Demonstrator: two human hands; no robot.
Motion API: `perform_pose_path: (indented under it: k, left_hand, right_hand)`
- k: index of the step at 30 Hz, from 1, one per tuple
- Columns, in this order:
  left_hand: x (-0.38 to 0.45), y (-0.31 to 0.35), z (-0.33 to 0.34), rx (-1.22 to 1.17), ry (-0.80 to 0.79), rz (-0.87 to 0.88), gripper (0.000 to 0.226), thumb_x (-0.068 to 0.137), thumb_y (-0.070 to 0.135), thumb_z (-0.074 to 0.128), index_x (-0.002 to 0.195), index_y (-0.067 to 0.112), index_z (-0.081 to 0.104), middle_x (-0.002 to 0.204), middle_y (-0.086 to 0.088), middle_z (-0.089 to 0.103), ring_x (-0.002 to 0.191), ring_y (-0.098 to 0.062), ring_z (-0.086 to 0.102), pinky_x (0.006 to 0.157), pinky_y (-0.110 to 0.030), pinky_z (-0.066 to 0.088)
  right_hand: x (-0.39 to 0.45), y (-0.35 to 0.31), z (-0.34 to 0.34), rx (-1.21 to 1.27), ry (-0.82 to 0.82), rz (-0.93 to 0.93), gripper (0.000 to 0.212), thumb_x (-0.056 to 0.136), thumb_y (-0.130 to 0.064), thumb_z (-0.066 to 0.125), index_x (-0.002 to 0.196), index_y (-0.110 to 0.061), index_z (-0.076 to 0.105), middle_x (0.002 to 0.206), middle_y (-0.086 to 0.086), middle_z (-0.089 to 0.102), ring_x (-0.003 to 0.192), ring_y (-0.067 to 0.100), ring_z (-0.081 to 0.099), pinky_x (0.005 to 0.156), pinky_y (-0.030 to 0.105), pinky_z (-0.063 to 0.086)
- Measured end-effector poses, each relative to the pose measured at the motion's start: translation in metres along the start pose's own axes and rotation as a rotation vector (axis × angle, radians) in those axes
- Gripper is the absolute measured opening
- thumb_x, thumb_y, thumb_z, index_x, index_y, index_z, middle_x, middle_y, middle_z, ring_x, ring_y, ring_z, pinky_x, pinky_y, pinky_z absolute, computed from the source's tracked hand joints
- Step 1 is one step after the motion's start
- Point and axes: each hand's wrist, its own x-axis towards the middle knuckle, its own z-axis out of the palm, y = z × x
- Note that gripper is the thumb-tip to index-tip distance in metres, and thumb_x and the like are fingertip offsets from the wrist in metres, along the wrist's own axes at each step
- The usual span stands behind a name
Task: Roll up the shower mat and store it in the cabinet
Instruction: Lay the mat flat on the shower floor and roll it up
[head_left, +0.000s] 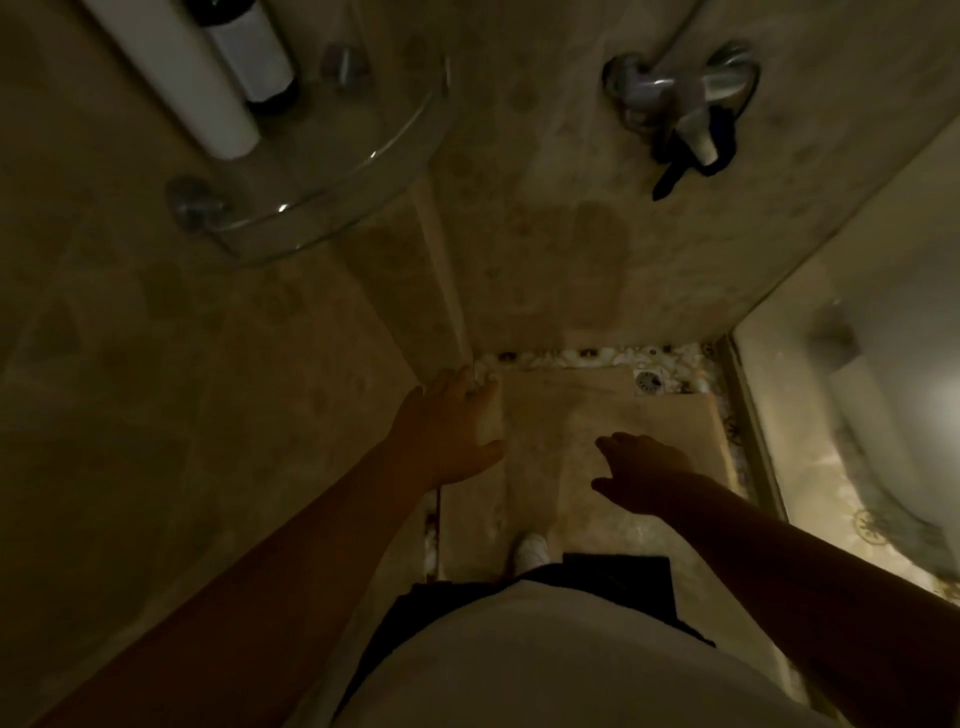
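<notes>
Neither hand has a grip yet. The left hand (457, 431) is reaching down with fingers spread apart and empty, over the mat's left edge near the tiled wall. The right hand (641, 475) is hanging loosely apart, also empty, over the middle of the mat.

The flat beige rectangular shower mat (561, 415) is lying unrolled on the pebble-mosaic shower floor (675, 358), its far right corner just beside the round metal drain (648, 383). A white shoe (530, 553) is standing on the near end.

Judgement: the step in hand is taking hold of an edge. The foot is pinning the near end, so starting the roll from the far edge, both hands spaced evenly, looks best. Lighting is dim; mat texture is unclear. No cabinet is in view.
</notes>
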Motion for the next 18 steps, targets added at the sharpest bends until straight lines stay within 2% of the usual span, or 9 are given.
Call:
perform_pose_path:
  k: [4,6,8,13,15,18]
  left_hand:
    - [0.054,0.021,-0.027,0.02,-0.036,0.112,0.088,0.08,0.075,0.036,0.151,0.032,0.007,0.161,-0.007,0.002,0.146,-0.029,0.005,0.114,-0.054,0.017]
    - [0.08,0.033,-0.038,0.02,-0.02,0.188,0.087,0.08,0.073,0.04,0.151,0.032,0.01,0.161,-0.007,0.007,0.146,-0.028,0.008,0.114,-0.052,0.018]
    - [0.108,0.044,-0.046,0.048,0.014,0.276,0.085,0.079,0.072,0.043,0.149,0.033,0.015,0.159,-0.006,0.014,0.144,-0.029,0.013,0.111,-0.05,0.021]
    - [0.184,0.08,-0.052,0.131,-0.121,0.512,0.088,0.076,0.075,0.039,0.148,0.035,0.009,0.16,-0.004,0.01,0.145,-0.03,0.013,0.111,-0.054,0.024]
    - [0.211,0.097,-0.051,0.184,-0.154,0.61,0.089,0.077,0.076,0.037,0.149,0.036,0.004,0.161,-0.004,0.005,0.145,-0.03,0.009,0.112,-0.055,0.021]
    - [0.247,0.125,-0.053,0.237,-0.159,0.753,0.092,0.07,0.08,0.03,0.147,0.036,0.008,0.16,-0.008,0.01,0.144,-0.033,0.012,0.11,-0.057,0.023]
  right_hand:
    - [0.016,0.022,-0.014,0.072,0.002,0.083,0.068,0.082,-0.061,0.051,0.138,-0.026,0.037,0.126,-0.001,0.051,0.11,0.024,0.053,0.081,0.039,0.05]
    - [0.021,0.032,-0.016,0.109,0.005,0.138,0.068,0.082,-0.061,0.052,0.138,-0.025,0.038,0.124,-0.001,0.052,0.107,0.024,0.054,0.077,0.038,0.049]
    - [0.025,0.042,-0.016,0.159,0.007,0.192,0.07,0.082,-0.06,0.052,0.14,-0.024,0.037,0.13,0.0,0.05,0.111,0.024,0.053,0.079,0.037,0.049]
    - [0.025,0.06,-0.009,0.296,0.003,0.382,0.066,0.083,-0.057,0.056,0.137,-0.023,0.041,0.127,0.001,0.052,0.105,0.023,0.056,0.076,0.035,0.051]
    - [0.024,0.065,-0.009,0.339,0.028,0.462,0.064,0.084,-0.055,0.056,0.137,-0.022,0.042,0.126,0.002,0.053,0.105,0.023,0.056,0.078,0.036,0.051]
    - [0.017,0.073,-0.009,0.46,0.057,0.594,0.062,0.087,-0.052,0.055,0.137,-0.018,0.042,0.133,0.005,0.051,0.112,0.025,0.054,0.09,0.039,0.05]
